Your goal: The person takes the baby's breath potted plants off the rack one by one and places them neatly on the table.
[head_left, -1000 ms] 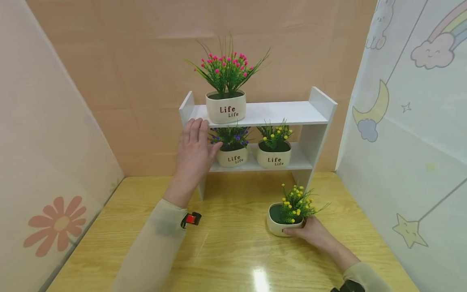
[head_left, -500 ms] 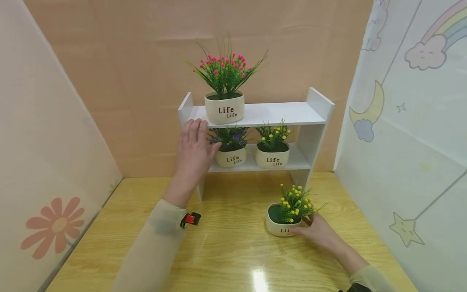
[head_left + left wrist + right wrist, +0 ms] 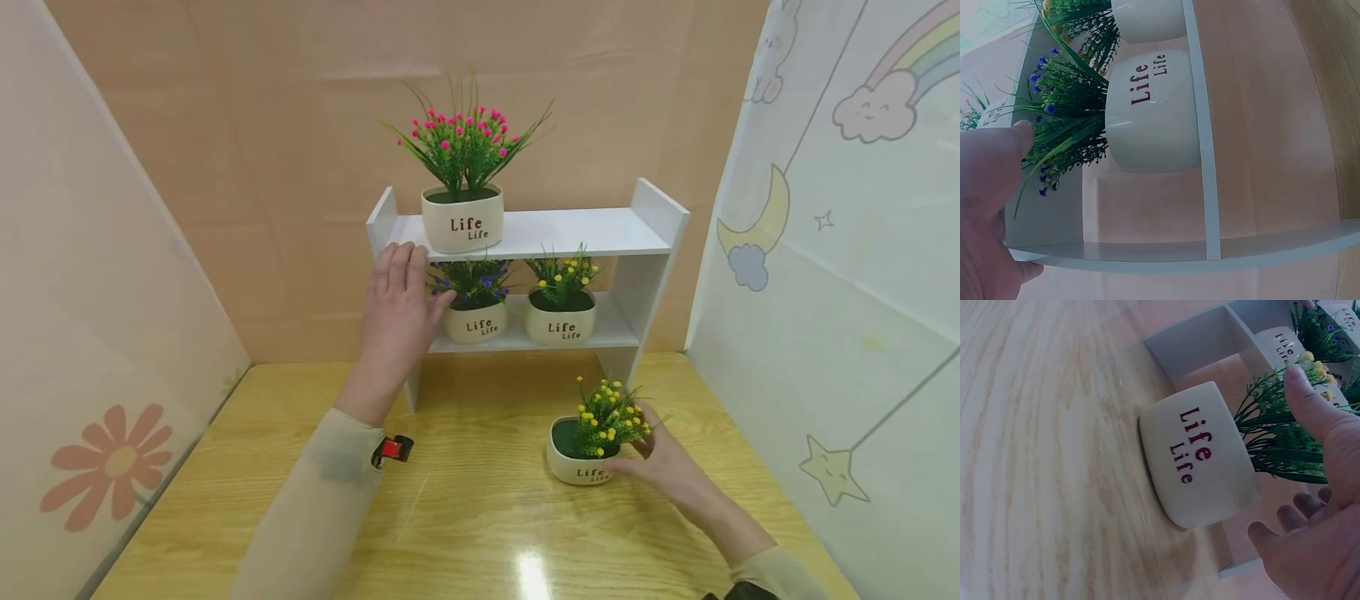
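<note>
A cream oval pot (image 3: 577,467) marked "Life" stands on the table, with yellow flowers (image 3: 611,417) in it. My right hand (image 3: 671,467) is spread at its right side, thumb near the front. In the right wrist view, a gap shows between that hand's fingers and the pot (image 3: 1200,459). My left hand (image 3: 397,321) rests on the upper left of a white two-tier shelf (image 3: 577,229), fingertips over the top board's edge, thumb apart. Close by that thumb, on the lower tier, is a pot with blue-violet flowers (image 3: 1154,115).
A pot with pink flowers (image 3: 463,221) sits at the left of the top tier. Another yellow-flowered pot (image 3: 561,321) occupies the lower tier's right part. Printed side walls (image 3: 847,333) border the wooden table (image 3: 465,517), and a peach backdrop hangs behind.
The table pot turned slightly, bringing its lettering more into view. My right hand then loosened from it, shifting a little right and up. My left hand stayed on the shelf.
</note>
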Demonstrator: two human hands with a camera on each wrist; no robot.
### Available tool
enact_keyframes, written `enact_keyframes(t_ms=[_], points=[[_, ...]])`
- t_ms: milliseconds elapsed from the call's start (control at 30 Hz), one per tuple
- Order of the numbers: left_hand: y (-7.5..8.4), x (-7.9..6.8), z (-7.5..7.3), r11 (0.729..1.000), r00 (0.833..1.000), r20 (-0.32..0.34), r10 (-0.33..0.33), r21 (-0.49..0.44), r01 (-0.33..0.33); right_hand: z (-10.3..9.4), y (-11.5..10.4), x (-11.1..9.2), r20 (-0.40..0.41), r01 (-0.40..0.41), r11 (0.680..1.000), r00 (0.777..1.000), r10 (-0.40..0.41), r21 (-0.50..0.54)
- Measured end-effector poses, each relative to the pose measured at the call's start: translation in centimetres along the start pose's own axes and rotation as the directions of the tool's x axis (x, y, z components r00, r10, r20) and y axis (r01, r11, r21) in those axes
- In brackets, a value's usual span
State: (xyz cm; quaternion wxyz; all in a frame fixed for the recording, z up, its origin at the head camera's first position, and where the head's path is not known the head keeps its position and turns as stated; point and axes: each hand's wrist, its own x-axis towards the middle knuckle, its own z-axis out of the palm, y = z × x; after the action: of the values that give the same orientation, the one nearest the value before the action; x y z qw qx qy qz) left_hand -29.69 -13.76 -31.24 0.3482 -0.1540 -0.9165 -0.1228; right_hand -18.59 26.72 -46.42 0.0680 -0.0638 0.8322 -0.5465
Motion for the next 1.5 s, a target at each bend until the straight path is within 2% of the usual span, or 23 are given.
enact_keyframes(t_ms=[233,467,633,900,1133,1367,1500], points=[[0.0,0.1,-0.2,1.000,1.000,0.019,-0.016,0.000,0.016,-0.8,-0.8,0.5,-0.004,0.197,0.980,0.980,-0.197,-0.014],[-0.1,0.1,-0.3,1.000,1.000,0.016,-0.006,0.004,0.006,-1.5,-2.3,0.5,0.001,0.250,0.968,0.968,-0.250,0.008],[-0.2,0.1,-0.4,1.000,0.999,0.030,-0.023,-0.005,0.023,-1.9,-3.4,0.6,0.001,0.313,0.950,0.950,-0.313,0.017],[-0.2,0.2,-0.4,0.999,0.998,0.048,-0.031,-0.005,0.032,-2.5,-6.0,0.3,0.010,0.302,0.953,0.953,-0.302,0.025],[-0.2,0.1,-0.2,1.000,0.998,0.050,-0.030,-0.003,0.030,-2.9,-8.6,0.7,0.010,0.355,0.935,0.935,-0.355,0.005],[-0.1,0.1,-0.2,1.000,0.999,0.039,-0.021,-0.003,0.021,-3.3,-10.9,0.7,0.003,0.343,0.938,0.939,-0.343,-0.058],[-0.1,0.1,-0.1,1.000,0.999,0.032,-0.020,-0.003,0.020,-3.7,-12.7,0.7,-0.008,0.369,0.926,0.929,-0.371,-0.075]])
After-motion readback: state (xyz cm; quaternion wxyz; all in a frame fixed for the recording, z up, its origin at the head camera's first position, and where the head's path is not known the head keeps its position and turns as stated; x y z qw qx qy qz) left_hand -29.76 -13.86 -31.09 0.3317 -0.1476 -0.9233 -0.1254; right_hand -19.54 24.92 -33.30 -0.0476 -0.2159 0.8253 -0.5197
